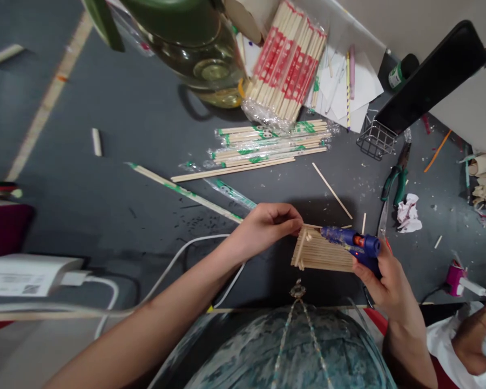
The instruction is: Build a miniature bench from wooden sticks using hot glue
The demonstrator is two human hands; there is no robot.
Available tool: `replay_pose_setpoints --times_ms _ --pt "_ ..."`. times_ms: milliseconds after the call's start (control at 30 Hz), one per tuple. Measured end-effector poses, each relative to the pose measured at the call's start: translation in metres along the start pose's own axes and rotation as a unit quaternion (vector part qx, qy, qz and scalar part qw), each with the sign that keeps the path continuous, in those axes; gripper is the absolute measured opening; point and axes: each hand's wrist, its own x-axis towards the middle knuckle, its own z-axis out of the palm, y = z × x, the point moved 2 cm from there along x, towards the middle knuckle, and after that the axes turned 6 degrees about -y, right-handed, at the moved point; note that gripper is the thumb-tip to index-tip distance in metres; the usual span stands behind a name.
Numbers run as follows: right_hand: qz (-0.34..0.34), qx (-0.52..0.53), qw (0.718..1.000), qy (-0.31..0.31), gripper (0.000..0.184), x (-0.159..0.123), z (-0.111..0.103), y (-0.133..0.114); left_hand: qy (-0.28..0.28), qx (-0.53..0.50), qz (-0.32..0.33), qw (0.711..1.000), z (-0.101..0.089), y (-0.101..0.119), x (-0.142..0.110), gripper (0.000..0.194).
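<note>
My right hand point(383, 278) is wrapped round the handle of a blue hot glue gun point(350, 239), whose nozzle points left. Below the nozzle is a small panel of wooden sticks point(326, 253) laid side by side, with a short crosspiece near its left end. The nozzle reaches the panel's upper left corner; whether it touches cannot be made out. At that same corner the fingers of my left hand point(273, 224) are pinched together on the panel's edge. A loose stick point(332, 190) lies just beyond the panel on the grey table point(146, 113).
Wrapped chopsticks point(267, 145) and a red-banded chopstick bundle point(287, 65) lie beyond my hands, beside a glass jug point(202, 65). Pliers point(396, 181), crumpled paper point(409, 213) and a phone point(433, 75) on a wire stand are to the right. A white cable point(178, 251) runs under my left arm.
</note>
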Motion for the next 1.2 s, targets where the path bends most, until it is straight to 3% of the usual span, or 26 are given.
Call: replay_pose_setpoints --times_ms 533,900,1200 --pt "0.006 0.016 1.0 -0.003 0.033 -0.007 -0.012 0.001 0.01 0.03 -0.012 0.999 -0.002 -0.002 0.0 0.019" --pt "0.007 -0.039 0.999 0.001 0.032 -0.016 -0.021 0.009 0.01 0.051 -0.011 0.999 -0.005 -0.007 0.001 0.022" --pt "0.055 -0.016 0.998 0.019 0.034 -0.026 -0.035 0.02 0.016 0.044 -0.024 0.999 -0.004 -0.004 0.0 0.025"
